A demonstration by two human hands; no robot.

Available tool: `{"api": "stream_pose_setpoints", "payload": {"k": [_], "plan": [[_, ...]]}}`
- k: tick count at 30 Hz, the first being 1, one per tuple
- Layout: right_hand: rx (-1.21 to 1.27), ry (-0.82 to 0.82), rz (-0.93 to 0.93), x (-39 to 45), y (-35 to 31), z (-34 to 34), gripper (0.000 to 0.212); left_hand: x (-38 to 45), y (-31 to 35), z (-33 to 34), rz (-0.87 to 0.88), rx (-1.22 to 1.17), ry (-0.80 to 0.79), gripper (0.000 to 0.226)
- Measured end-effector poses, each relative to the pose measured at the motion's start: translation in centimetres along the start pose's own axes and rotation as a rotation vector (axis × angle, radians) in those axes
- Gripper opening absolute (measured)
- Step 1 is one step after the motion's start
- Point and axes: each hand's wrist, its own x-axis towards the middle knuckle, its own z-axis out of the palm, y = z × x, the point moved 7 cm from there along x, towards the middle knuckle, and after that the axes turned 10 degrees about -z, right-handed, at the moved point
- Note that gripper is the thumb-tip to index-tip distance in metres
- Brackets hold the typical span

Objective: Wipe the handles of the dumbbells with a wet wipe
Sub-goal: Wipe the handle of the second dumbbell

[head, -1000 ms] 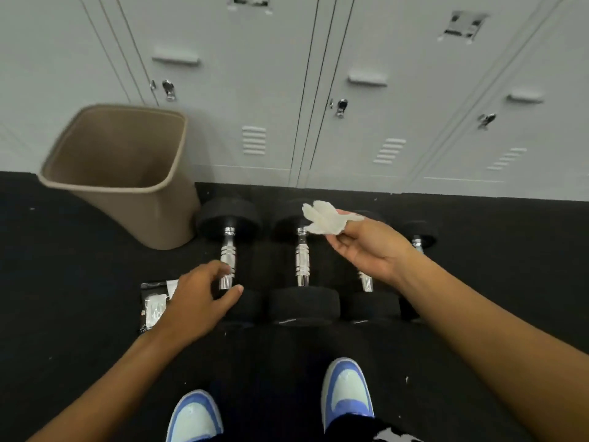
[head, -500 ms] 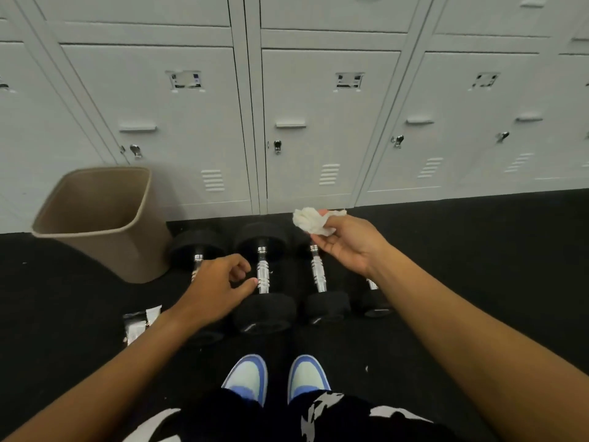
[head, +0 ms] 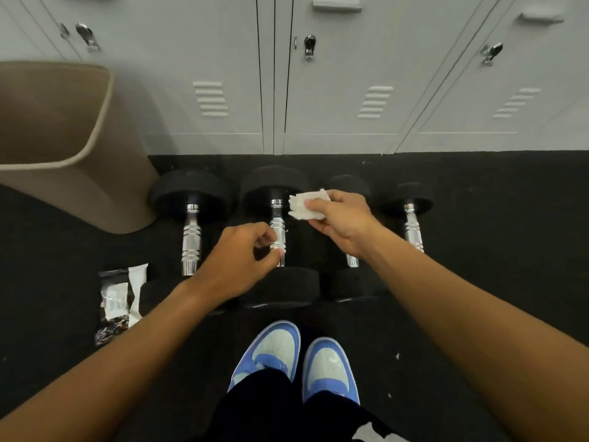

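1. I see the row of four black rubber-headed dumbbells with chrome handles [head: 277, 231] lying on the black floor [head: 478, 282], their far heads just beside the pale grey lockers [head: 350, 90]; the tan plastic waste bin [head: 57, 138] stands to their left.
2. My left hand [head: 236, 260] is at the second dumbbell's handle, fingers [head: 264, 229] curled beside the chrome; I cannot tell whether they truly grasp it. I judge it should steady the bar so it does not roll.
3. My right hand [head: 341, 218] pinches the crumpled white wet wipe [head: 306, 204] just above and right of that handle, not yet touching it.
4. To wipe well, I would wrap the wipe around the chrome and stroke head to head, turning the bar to reach the underside and grooves.
5. The opened wipe packet [head: 119, 298] lies on the floor at left.
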Motion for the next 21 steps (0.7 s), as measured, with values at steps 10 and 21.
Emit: {"api": "stream_pose_setpoints", "payload": {"k": [10, 21], "plan": [[-0.703, -0.149, -0.589, 6.6, 3.1, 2.7, 0.011, 0.5, -5.1, 4.7, -0.052, -0.037, -0.244, 0.035], [-0.947, -0.226, -0.776, 7.0, 5.6, 4.8, 0.009, -1.6, -6.0, 5.8, -0.138, -0.026, -0.32, 0.048]]}}
